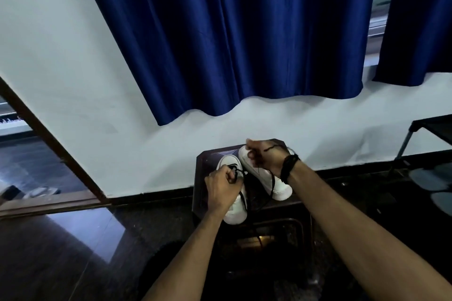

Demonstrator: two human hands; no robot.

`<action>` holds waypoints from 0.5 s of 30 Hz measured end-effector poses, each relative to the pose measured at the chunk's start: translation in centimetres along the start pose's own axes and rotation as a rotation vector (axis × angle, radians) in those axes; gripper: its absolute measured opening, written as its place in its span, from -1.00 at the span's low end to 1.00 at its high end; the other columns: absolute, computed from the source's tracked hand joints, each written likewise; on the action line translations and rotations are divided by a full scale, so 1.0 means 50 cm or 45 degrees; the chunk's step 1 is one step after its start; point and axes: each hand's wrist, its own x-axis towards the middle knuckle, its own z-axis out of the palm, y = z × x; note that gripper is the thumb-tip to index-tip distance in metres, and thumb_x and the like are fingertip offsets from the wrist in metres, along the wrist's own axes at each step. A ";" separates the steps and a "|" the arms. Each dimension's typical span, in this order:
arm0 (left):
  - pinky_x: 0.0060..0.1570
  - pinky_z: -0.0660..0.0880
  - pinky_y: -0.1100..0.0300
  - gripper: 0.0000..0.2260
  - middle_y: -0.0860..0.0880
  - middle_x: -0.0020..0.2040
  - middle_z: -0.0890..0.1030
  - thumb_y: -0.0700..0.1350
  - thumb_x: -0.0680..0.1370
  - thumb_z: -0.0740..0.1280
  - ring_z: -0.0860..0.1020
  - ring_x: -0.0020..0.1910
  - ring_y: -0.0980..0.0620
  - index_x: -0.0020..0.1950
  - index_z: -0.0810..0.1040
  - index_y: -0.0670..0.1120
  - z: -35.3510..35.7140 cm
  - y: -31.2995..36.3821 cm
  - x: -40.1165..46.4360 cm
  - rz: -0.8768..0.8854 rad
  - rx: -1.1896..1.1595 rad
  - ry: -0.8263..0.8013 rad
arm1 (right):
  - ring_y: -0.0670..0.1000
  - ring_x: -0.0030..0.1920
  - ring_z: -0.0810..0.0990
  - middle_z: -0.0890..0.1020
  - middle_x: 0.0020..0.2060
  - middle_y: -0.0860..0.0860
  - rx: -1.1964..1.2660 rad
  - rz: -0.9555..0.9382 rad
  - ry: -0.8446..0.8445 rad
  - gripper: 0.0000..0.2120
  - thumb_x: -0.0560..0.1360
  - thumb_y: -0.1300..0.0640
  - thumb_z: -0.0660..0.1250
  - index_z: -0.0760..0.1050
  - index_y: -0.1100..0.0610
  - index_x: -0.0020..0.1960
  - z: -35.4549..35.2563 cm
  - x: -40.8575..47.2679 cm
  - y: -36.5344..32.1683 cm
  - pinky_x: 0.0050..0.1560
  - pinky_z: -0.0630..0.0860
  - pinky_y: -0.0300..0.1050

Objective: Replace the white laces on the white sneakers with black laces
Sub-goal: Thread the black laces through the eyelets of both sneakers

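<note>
Two white sneakers stand on a small dark table (pixel 203 193) by the wall. The left sneaker (pixel 234 212) has black lace (pixel 243 199) threaded near its toe end. My left hand (pixel 221 189) rests on that sneaker and pinches the black lace at the eyelets. The right sneaker (pixel 281 187) lies beside it, partly hidden by my right hand (pixel 265 157). That hand is raised above it and grips a black lace strand that runs down over the shoe. A dark band is on my right wrist. No white laces are visible.
A white wall and blue curtain (pixel 232 32) rise behind the table. A wooden door frame (pixel 56 144) is at the left. A black metal rack (pixel 425 144) with shoes stands at the right. The floor is dark and glossy.
</note>
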 end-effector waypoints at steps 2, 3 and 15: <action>-0.33 0.43 0.10 -0.74 0.07 -0.45 0.52 -0.02 0.32 0.46 0.53 -0.41 0.04 -0.39 0.38 -0.02 0.000 0.001 -0.002 0.034 0.025 -0.006 | -0.05 -0.38 0.48 0.48 -0.30 0.06 -0.591 -0.030 0.162 -0.77 0.58 0.06 0.29 0.43 0.06 -0.25 -0.003 0.013 0.038 -0.32 0.44 -0.18; -0.35 0.42 0.11 -0.75 0.06 -0.45 0.53 -0.01 0.33 0.45 0.52 -0.42 0.05 -0.39 0.40 -0.03 0.000 0.000 -0.004 0.050 0.012 0.001 | 0.02 -0.24 0.54 0.51 -0.21 0.10 -0.962 -0.041 0.219 -0.80 0.56 0.04 0.31 0.45 0.09 -0.21 -0.003 0.021 0.068 -0.20 0.47 -0.12; -0.30 0.55 0.20 -0.82 0.16 -0.42 0.57 -0.07 0.33 0.49 0.53 -0.41 0.22 -0.37 0.51 0.04 -0.017 -0.020 -0.011 0.058 -0.123 -0.142 | 0.18 0.16 0.58 0.63 0.09 0.19 -1.450 -0.064 0.397 -0.70 0.56 -0.01 0.20 0.53 0.19 0.11 0.042 0.025 0.199 0.07 0.49 -0.04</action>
